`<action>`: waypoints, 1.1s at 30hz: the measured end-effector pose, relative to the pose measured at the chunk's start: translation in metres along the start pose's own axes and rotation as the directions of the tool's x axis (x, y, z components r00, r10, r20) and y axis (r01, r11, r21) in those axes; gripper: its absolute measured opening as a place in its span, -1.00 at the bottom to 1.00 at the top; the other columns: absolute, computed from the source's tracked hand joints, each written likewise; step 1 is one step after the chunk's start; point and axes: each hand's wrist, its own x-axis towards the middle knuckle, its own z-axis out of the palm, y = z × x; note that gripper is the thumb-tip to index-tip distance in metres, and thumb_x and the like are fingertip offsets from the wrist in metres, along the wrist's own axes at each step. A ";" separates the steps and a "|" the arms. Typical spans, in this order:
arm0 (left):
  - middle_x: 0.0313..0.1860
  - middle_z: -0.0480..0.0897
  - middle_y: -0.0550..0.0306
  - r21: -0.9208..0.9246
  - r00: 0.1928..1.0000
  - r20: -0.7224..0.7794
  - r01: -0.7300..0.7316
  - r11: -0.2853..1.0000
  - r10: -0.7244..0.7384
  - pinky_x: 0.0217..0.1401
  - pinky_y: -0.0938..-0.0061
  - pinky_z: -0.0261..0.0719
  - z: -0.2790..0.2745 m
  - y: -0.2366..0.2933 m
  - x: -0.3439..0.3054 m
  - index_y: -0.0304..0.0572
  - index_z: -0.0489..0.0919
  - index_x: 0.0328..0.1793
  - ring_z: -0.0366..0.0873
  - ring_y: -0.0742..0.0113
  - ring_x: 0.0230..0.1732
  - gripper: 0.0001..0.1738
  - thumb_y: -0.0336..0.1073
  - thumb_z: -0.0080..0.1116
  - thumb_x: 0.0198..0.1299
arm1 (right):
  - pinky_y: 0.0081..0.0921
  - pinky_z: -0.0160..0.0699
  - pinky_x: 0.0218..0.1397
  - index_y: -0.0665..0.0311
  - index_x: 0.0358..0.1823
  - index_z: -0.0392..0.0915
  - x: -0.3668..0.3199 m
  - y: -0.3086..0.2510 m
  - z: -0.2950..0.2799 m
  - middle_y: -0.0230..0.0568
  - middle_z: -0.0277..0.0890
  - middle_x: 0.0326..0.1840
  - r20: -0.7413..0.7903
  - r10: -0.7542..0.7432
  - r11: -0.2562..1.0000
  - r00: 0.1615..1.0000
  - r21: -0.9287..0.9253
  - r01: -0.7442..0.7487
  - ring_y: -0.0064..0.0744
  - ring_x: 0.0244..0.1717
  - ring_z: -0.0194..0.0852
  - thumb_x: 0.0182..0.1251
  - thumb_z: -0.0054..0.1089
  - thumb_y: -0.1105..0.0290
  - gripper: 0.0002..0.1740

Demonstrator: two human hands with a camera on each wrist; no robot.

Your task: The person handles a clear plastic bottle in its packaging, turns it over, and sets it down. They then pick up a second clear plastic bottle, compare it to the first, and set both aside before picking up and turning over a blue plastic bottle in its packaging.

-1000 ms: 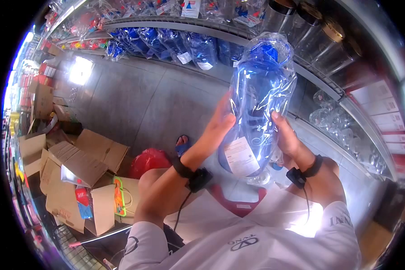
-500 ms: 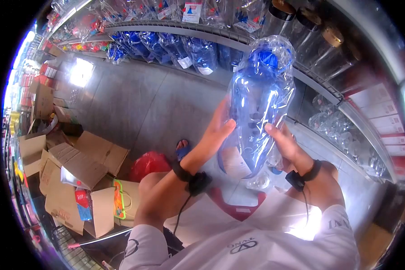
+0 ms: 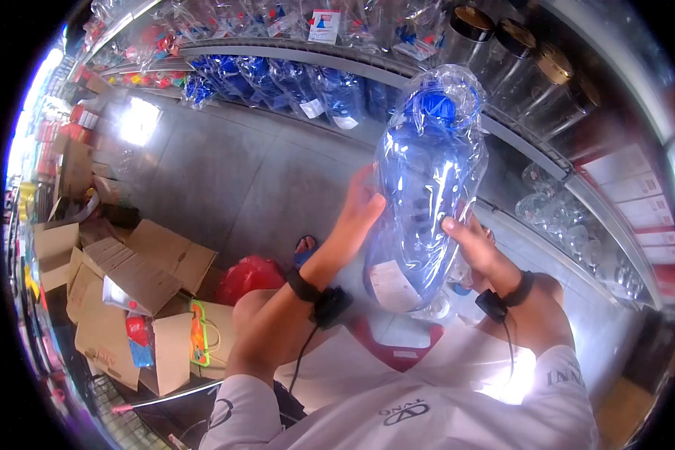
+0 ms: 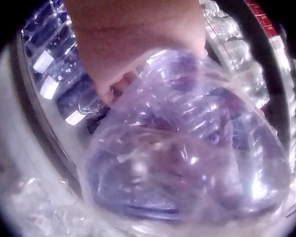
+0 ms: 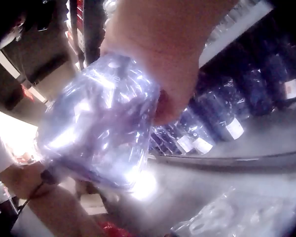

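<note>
A large see-through blue water bottle (image 3: 420,187), wrapped in crinkled clear plastic, is held up in front of the body. Its blue cap (image 3: 435,109) points away, and a white label (image 3: 394,283) shows near its base. My left hand (image 3: 358,217) grips the left side, thumb along the near face and fingers mostly hidden behind. On the opposite side my right hand (image 3: 476,241) holds it, thumb pressed on the wrap. Both wrist views show the wrapped bottle base (image 4: 187,173) close up, with the hand beyond it.
Similar wrapped blue bottles (image 3: 289,86) line a lower shelf ahead. Jars with dark and gold lids (image 3: 514,36) stand upper right, above clear glassware (image 3: 570,225). Opened cardboard boxes (image 3: 120,330) lie at left beside a red plastic bag (image 3: 249,277) on the grey floor.
The bottle has come slightly down toward the body and a little left, both hands still on it. My right thumb sits lower on the wrap than a second ago.
</note>
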 end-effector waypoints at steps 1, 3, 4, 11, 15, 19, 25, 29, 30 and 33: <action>0.21 0.39 0.05 0.003 1.000 0.003 -0.001 1.000 0.001 0.32 0.36 0.39 -0.001 0.000 0.000 -0.03 -0.05 0.65 0.39 0.35 0.24 -0.14 0.04 0.13 0.42 | -0.36 0.27 0.42 0.35 0.49 0.18 -0.001 0.000 0.001 -0.17 0.37 0.35 -0.003 -0.001 1.000 1.000 0.024 0.001 -0.34 0.35 0.31 0.33 0.31 -0.02 -0.12; 0.21 0.39 0.05 -0.014 1.000 -0.012 0.005 1.000 -0.005 0.31 0.36 0.40 0.001 0.002 -0.001 -0.02 -0.05 0.65 0.39 0.36 0.23 -0.12 0.06 0.16 0.40 | -0.36 0.27 0.42 0.35 0.51 0.14 -0.004 -0.003 0.004 -0.16 0.34 0.37 -0.010 -0.003 0.997 1.000 0.073 0.004 -0.33 0.36 0.30 0.33 0.30 -0.01 -0.10; 0.25 0.38 0.04 -0.033 1.000 -0.029 0.011 0.999 -0.012 0.34 0.35 0.38 0.006 0.007 -0.003 -0.04 -0.05 0.65 0.37 0.34 0.27 -0.10 0.07 0.17 0.39 | -0.36 0.27 0.41 0.36 0.52 0.13 -0.004 -0.005 0.004 -0.16 0.34 0.37 -0.004 -0.006 0.998 1.000 0.065 0.006 -0.34 0.36 0.30 0.32 0.30 -0.01 -0.10; 0.52 0.20 0.00 -0.136 0.972 0.210 0.134 0.982 -0.104 0.52 0.23 0.20 -0.001 0.006 -0.007 -0.16 -0.11 0.65 0.17 0.19 0.51 0.06 0.04 0.33 0.27 | -0.35 0.33 0.36 0.36 0.51 0.14 -0.011 -0.013 0.007 -0.15 0.36 0.35 0.043 -0.012 1.000 0.999 -0.008 0.013 -0.33 0.33 0.33 0.30 0.34 0.04 -0.09; 0.51 0.21 -0.03 -0.057 0.974 0.226 0.019 0.998 -0.006 0.54 0.20 0.15 0.001 0.016 -0.003 -0.21 -0.14 0.64 0.14 0.17 0.52 0.23 -0.04 0.52 0.08 | -0.33 0.38 0.33 0.35 0.48 0.22 -0.004 -0.015 -0.004 -0.15 0.39 0.31 0.123 -0.009 0.998 0.992 -0.061 0.017 -0.32 0.30 0.37 0.28 0.41 0.19 -0.17; 0.46 0.21 -0.04 0.006 0.993 0.050 -0.104 0.995 0.103 0.54 0.18 0.15 0.006 0.013 -0.001 -0.23 -0.12 0.62 0.15 0.15 0.50 0.29 -0.21 0.63 -0.07 | -0.32 0.43 0.31 0.36 0.44 0.28 0.007 -0.019 -0.004 -0.15 0.40 0.31 -0.012 -0.126 0.986 0.992 -0.113 0.124 -0.32 0.29 0.38 0.28 0.43 0.33 -0.25; 0.41 0.20 -0.01 0.229 0.939 -0.007 -0.334 0.914 0.345 0.50 0.17 0.22 0.010 -0.020 0.009 -0.21 -0.13 0.59 0.22 0.15 0.44 0.33 -0.35 0.66 -0.16 | -0.32 0.32 0.39 0.39 0.45 0.24 0.013 -0.015 -0.012 -0.12 0.38 0.34 -0.102 -0.216 0.974 0.971 -0.089 0.208 -0.30 0.35 0.32 0.30 0.39 0.35 -0.25; 0.43 0.19 -0.02 0.258 0.938 0.049 -0.344 0.903 0.343 0.52 0.17 0.20 0.023 -0.011 0.003 -0.19 -0.15 0.60 0.20 0.15 0.46 0.35 -0.37 0.66 -0.18 | -0.37 0.17 0.47 0.40 0.44 0.25 0.014 -0.011 -0.020 -0.14 0.37 0.34 -0.131 -0.465 0.880 0.876 0.036 0.473 -0.35 0.40 0.24 0.34 0.32 0.37 -0.30; 0.43 0.19 -0.02 0.247 0.944 0.074 -0.330 0.911 0.321 0.53 0.17 0.19 0.023 -0.015 0.003 -0.19 -0.16 0.60 0.19 0.15 0.47 0.35 -0.37 0.66 -0.17 | -0.38 0.14 0.48 0.40 0.43 0.26 0.013 -0.015 -0.017 -0.15 0.37 0.33 -0.142 -0.543 0.827 0.827 0.078 0.557 -0.36 0.41 0.22 0.34 0.30 0.37 -0.32; 0.46 0.18 -0.03 0.246 0.956 0.152 -0.283 0.927 0.252 0.55 0.16 0.15 0.023 -0.025 0.003 -0.17 -0.17 0.61 0.17 0.14 0.50 0.35 -0.37 0.65 -0.16 | -0.44 0.22 0.42 0.38 0.36 0.32 0.008 -0.019 -0.021 -0.19 0.42 0.28 -0.287 -0.525 0.845 0.801 -0.066 0.531 -0.43 0.34 0.30 0.37 0.25 0.43 -0.43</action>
